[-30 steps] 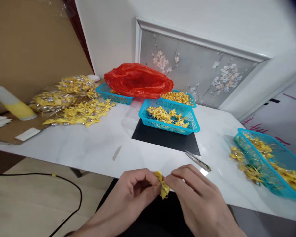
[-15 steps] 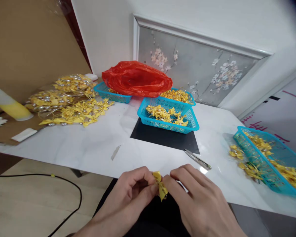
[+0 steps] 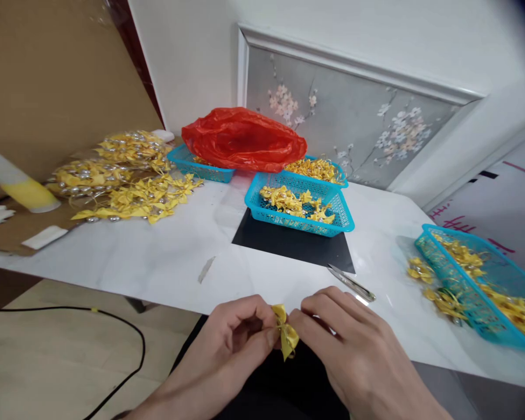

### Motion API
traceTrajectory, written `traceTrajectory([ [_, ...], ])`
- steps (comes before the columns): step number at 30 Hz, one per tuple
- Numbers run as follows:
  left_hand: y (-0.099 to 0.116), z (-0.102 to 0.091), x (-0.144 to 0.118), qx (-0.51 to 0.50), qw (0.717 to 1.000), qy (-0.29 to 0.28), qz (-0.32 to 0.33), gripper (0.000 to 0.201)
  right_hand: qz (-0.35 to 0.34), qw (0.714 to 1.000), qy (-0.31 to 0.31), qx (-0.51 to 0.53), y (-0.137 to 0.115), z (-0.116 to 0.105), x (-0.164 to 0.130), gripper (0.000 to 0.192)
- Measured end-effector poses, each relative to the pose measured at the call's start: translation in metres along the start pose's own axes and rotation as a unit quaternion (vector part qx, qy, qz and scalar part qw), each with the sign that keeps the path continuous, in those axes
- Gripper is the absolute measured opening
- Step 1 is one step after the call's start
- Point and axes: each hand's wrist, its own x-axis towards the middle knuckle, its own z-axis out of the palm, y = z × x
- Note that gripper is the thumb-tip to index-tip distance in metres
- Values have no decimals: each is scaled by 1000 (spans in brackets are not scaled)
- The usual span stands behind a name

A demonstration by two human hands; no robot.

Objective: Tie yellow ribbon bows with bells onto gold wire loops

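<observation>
White marble-look table (image 3: 166, 262), laden with yellow bows.
At far left, cardboard sheet (image 3: 9, 233) and loose bow heaps (image 3: 126, 192); at centre, black mat (image 3: 289, 245) under a blue basket (image 3: 300, 204), scissors (image 3: 352, 284) nearer; far back, two baskets beneath a red bag (image 3: 245, 140); at right, another basket (image 3: 481, 286).

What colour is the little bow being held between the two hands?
Yellow: the bow, pinched by left hand and right hand, head view.
</observation>
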Motion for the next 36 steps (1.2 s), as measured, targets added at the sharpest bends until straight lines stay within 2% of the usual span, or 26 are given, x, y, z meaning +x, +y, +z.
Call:
traceTrajectory([
  [2, 0, 0, 0, -10, 1000, -2, 5, 24, 7, 1000, 11, 8, 0, 2, -2, 40],
  [16, -2, -1, 2, -81, 996, -16, -17, 22, 5, 998, -29, 48, 4, -3, -3, 33],
  [20, 0, -2, 1, -52, 998, -17, -11, 24, 5, 998, -26, 55, 1, -1, -2, 32],
  [23, 3, 1, 1, -21, 1000, -7, -15, 23, 0, 998, 12, 55, -3, 1, 2, 35],
  [27, 5, 5, 3, 8, 1000, 5, -15, 24, -29, 998, 60, -17, -10, 0, 8, 38],
  [31, 2, 7, 5, 24, 999, 32, 11, 24, -66, 991, 65, -101, -14, -2, 6, 36],
  [36, -2, 9, 6, 7, 998, 57, 33, 19, -82, 987, 42, -130, -16, 5, 0, 33],
])
